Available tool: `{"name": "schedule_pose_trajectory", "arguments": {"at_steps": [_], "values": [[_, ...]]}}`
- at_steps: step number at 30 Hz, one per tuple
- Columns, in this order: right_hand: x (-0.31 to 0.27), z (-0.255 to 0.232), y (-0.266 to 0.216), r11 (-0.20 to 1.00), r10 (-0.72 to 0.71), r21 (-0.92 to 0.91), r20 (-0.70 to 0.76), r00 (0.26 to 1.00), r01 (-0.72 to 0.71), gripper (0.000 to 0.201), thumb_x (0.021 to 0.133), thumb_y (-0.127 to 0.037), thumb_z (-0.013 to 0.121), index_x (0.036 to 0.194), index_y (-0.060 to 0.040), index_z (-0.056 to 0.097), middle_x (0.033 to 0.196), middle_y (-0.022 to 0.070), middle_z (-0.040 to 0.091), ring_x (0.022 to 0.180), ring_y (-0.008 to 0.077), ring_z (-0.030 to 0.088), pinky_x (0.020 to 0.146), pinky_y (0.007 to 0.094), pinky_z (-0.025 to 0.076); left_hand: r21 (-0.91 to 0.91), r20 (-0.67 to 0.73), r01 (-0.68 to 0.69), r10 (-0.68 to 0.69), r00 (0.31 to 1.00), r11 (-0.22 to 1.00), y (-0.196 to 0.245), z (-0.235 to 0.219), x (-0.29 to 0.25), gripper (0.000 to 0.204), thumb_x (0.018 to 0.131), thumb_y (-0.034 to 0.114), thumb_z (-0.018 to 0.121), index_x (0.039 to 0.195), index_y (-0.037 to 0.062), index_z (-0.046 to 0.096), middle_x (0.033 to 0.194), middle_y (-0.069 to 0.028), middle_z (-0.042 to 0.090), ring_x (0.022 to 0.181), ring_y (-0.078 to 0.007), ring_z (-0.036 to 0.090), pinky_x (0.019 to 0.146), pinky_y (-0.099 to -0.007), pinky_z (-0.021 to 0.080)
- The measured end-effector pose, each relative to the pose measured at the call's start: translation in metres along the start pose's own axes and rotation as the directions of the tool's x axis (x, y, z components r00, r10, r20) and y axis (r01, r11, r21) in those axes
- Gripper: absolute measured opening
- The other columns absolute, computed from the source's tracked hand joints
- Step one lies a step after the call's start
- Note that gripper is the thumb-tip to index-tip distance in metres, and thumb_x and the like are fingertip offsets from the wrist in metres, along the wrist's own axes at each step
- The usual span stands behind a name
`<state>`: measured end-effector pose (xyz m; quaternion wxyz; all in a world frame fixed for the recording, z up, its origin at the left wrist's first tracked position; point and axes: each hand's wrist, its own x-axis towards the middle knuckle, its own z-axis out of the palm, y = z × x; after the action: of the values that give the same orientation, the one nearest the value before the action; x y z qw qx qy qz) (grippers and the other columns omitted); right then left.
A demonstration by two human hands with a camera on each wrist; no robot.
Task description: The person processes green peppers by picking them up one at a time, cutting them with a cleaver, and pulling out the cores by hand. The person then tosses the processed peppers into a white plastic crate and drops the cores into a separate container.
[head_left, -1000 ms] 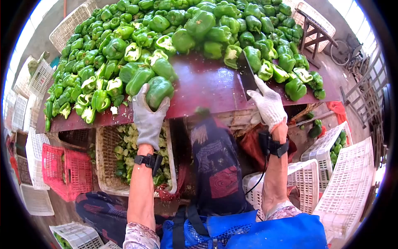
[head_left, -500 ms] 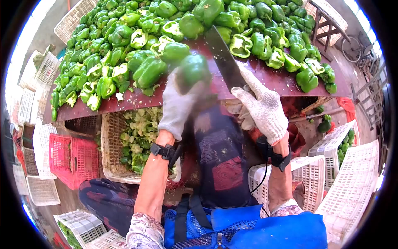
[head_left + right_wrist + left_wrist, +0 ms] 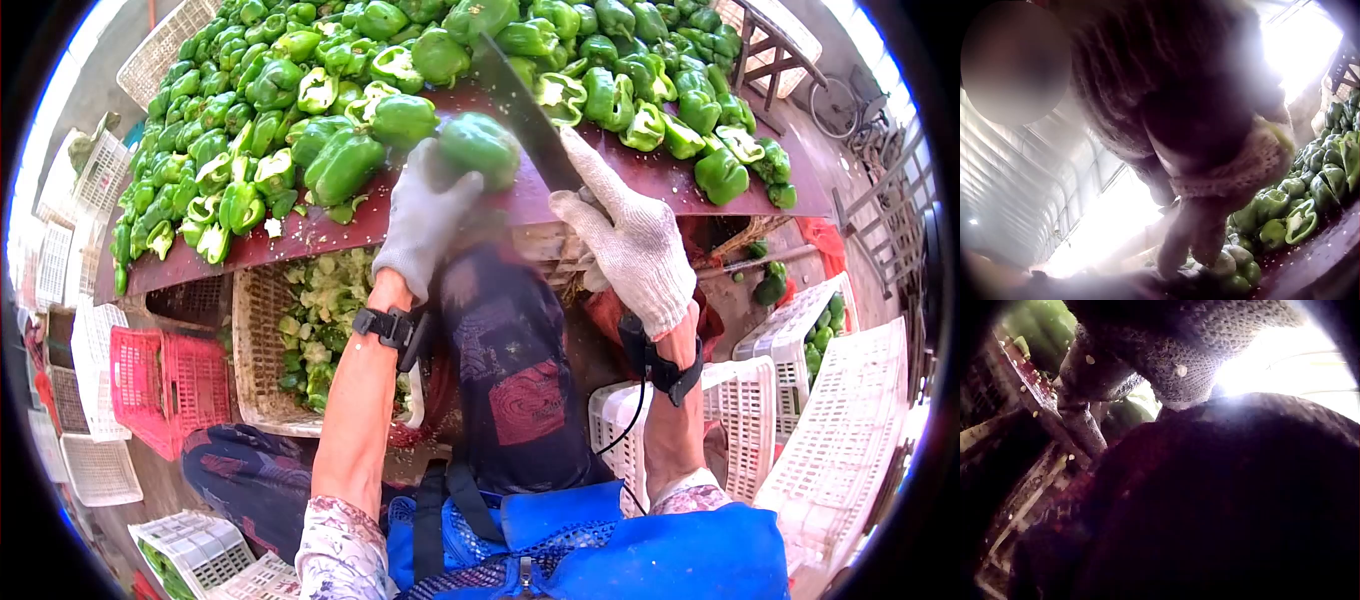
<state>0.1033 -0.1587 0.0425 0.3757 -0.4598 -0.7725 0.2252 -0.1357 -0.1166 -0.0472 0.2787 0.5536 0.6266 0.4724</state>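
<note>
In the head view my gloved left hand (image 3: 428,205) grips a whole green bell pepper (image 3: 480,150) over the front edge of the table (image 3: 660,185). My right hand (image 3: 632,240), in a white knit glove, holds a broad-bladed knife (image 3: 525,115) by its handle. The forefinger stretches along the blade, which points up and to the left. Its edge side stands just right of the pepper. A big heap of green peppers (image 3: 270,85) covers the table beyond, several cut open along the front. In the left wrist view the grey glove's fingers (image 3: 1182,375) show, mostly dark.
Below the table edge a crate (image 3: 245,370) holds pale pepper cores and scraps. A red crate (image 3: 165,385) stands to its left, and white crates (image 3: 740,420) stand at the right. My knee (image 3: 510,350) is under the front edge. Small crumbs (image 3: 300,225) dot the tabletop.
My left hand has carried the pepper rightward and up from the left pile toward the knife. The knife has swung left, from nearly upright at the right to a leftward slant.
</note>
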Motion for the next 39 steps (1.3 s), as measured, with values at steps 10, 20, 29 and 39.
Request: {"name": "schedule_pose_trajectory", "arguments": {"at_steps": [10,20,29,39], "values": [[0.027,-0.014,-0.035,0.992,-0.129,-0.029,-0.158,0.979,0.126,0.054,0.097,-0.009,0.072,0.149,-0.0139,0.058,0.105,0.0050,0.072,0.086,0.0067,0.064,0.084,0.0241,0.054,-0.098,0.009,0.019,-0.018,1.000,0.995,-0.014,0.008,0.023,0.064,0.096,0.019,0.074,0.153,0.0069,0.047,0.129,-0.0088,0.063,0.101,-0.0163,0.063,0.072,-0.0292,0.057],[-0.001,0.022,0.025,0.980,0.196,-0.044,0.006,0.981,-0.196,0.055,0.101,-0.029,0.064,0.153,-0.0202,0.051,0.132,0.0220,0.066,0.116,0.0389,0.068,0.095,0.0429,0.055,-0.025,-0.044,-0.056,0.055,0.998,0.998,0.001,0.013,0.053,0.059,0.099,0.031,0.068,0.144,-0.0048,0.054,0.133,-0.0194,0.066,0.120,-0.0256,0.062,0.105,-0.0327,0.048],[-0.006,0.038,0.036,0.901,0.385,0.198,0.052,0.922,-0.387,0.062,0.097,-0.030,0.070,0.152,-0.0085,0.050,0.127,0.0194,0.071,0.113,0.0319,0.070,0.099,0.0391,0.052,-0.228,0.263,0.052,0.010,0.965,0.972,0.012,-0.016,0.037,0.074,0.092,0.024,0.080,0.153,0.0003,0.044,0.136,-0.0137,0.061,0.119,-0.0184,0.060,0.099,-0.0336,0.051],[-0.002,0.040,0.046,0.914,0.306,0.246,0.104,0.946,-0.323,0.060,0.096,-0.033,0.069,0.150,-0.0114,0.052,0.120,0.0195,0.072,0.108,0.0301,0.070,0.094,0.0401,0.053,-0.099,0.271,0.008,0.019,0.962,0.995,0.009,-0.029,0.002,0.090,0.069,0.006,0.093,0.145,0.0044,0.045,0.132,-0.0101,0.058,0.124,-0.0202,0.055,0.105,-0.0329,0.049]]}}
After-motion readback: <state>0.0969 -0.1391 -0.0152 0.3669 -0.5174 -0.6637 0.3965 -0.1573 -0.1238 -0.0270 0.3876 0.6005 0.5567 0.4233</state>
